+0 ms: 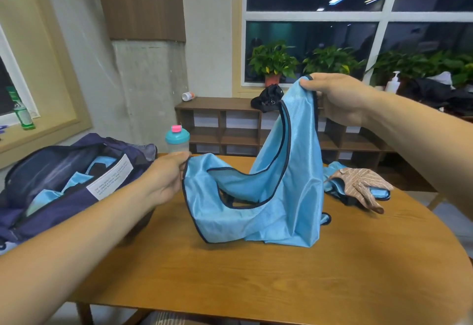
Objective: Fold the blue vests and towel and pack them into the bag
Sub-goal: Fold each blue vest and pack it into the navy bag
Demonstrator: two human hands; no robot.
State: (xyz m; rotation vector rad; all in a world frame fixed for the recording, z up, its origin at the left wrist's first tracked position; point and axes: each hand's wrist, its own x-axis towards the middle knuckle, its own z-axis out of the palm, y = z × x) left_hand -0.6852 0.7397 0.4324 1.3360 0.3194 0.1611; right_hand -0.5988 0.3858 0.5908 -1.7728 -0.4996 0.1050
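On the wooden table [256, 273], several things are showing only in part. The blue vest [276, 196] is bunching at its lower hem and covering its own back layer. A second blue vest [334, 169] at the far right is peeking out from under the brown striped towel [363, 183] lying across it. Light blue fabric is showing inside the open bag [38, 212] at the left, but its folding is hard to make out, and the print on the bag's white label is too small to read.

The left hand [169, 176] is reaching low over the table, just in front of a shaker bottle [177, 140], and pinching the vest's left edge between thumb and fingers. The right hand [340, 99] is lifting higher, pinching the top of a shoulder strap, so the vest is hanging in a slanting peak with its bottom resting on the wood.

Thin, slightly shiny cloth with dark navy binding is forming the vest's curved openings. Navy fabric is making up the soft bag, and the clear bottle is wearing a teal lid with a pink cap.
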